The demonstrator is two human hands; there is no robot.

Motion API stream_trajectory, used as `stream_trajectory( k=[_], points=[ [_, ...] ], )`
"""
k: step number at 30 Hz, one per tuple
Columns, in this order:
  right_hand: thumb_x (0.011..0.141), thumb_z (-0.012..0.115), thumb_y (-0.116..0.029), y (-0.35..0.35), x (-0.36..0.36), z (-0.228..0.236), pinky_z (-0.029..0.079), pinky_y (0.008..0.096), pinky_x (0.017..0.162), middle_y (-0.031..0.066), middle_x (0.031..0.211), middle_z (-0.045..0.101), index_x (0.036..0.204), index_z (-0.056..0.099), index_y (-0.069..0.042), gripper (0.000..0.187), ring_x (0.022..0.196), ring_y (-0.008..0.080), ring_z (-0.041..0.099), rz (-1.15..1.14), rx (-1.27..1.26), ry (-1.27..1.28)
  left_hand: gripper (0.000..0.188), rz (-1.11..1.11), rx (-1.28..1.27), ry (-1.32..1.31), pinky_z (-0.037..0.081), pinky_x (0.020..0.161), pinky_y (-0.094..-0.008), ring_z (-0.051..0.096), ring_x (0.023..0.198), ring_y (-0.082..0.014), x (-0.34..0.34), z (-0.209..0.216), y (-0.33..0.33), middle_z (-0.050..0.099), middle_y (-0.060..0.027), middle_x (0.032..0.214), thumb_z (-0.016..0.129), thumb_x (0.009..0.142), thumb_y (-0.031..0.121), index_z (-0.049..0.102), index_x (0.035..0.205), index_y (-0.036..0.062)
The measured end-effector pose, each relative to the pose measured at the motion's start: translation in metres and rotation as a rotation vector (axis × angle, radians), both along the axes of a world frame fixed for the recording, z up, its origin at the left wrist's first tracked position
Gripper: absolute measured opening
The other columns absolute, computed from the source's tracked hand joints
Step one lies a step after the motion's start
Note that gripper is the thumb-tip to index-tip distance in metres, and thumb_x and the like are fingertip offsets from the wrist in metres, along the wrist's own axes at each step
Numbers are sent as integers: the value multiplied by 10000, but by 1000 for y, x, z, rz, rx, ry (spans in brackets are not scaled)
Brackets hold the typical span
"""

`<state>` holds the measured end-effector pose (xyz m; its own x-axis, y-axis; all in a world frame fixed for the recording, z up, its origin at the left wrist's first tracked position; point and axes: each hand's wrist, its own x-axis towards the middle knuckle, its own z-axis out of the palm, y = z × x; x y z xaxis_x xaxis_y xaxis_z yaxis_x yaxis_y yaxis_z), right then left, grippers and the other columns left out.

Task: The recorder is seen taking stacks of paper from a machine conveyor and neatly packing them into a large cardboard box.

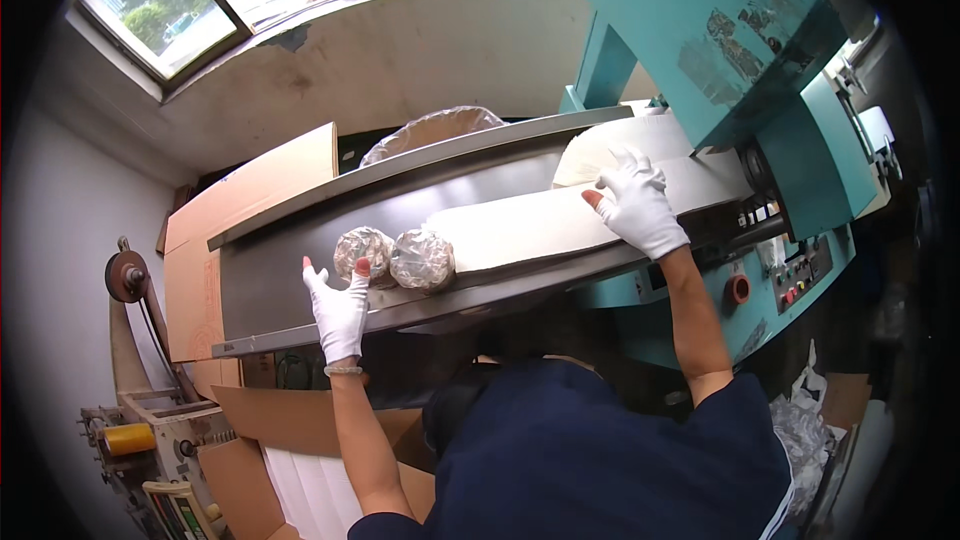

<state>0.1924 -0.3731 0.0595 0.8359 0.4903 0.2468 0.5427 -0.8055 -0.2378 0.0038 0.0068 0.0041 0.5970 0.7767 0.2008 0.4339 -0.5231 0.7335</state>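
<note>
My left hand (340,312), in a white glove with bare thumb and fingertip showing, is at the near left of the steel trough. Its thumb and fingers are apart, close beside a round bundle in clear, shiny wrap (363,250). A second wrapped bundle (421,260) stands right next to it, against the end of a long white stack of folded paper (530,230). My right hand (640,205), gloved the same way, rests with spread fingers on the far right part of this stack. Another pale paper stack (595,152) lies behind it.
The steel trough (290,240) has raised long edges. A teal machine (700,40) stands at its right end, with a button panel (800,275) below. Cardboard (255,190) and a lined bin (430,130) are behind; an open carton (240,480) sits low at left.
</note>
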Motion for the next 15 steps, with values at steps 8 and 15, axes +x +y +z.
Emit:
stream_trajectory(
  k=[8, 15],
  points=[
    [948, 511, -619, -5, 45, -84, 170, 642, 1142, 167, 1614, 216, 1312, 644, -201, 570, 1482, 426, 164, -177, -27, -63, 830, -340, -305, 150, 519, 966, -390, 667, 1101, -363, 135, -4, 24, 663, -271, 1200, 714, 835, 611, 496, 1350, -2],
    [980, 547, -535, 21, 43, -69, 344, 528, 1095, 199, 1427, 496, 1251, 660, -57, 562, 1331, 399, 434, -261, 111, -90, 748, -864, -681, 104, 519, 941, -376, 679, 1066, -340, 197, 28, -97, 677, -267, 1128, 650, 915, 557, 531, 1238, -107]
  ],
)
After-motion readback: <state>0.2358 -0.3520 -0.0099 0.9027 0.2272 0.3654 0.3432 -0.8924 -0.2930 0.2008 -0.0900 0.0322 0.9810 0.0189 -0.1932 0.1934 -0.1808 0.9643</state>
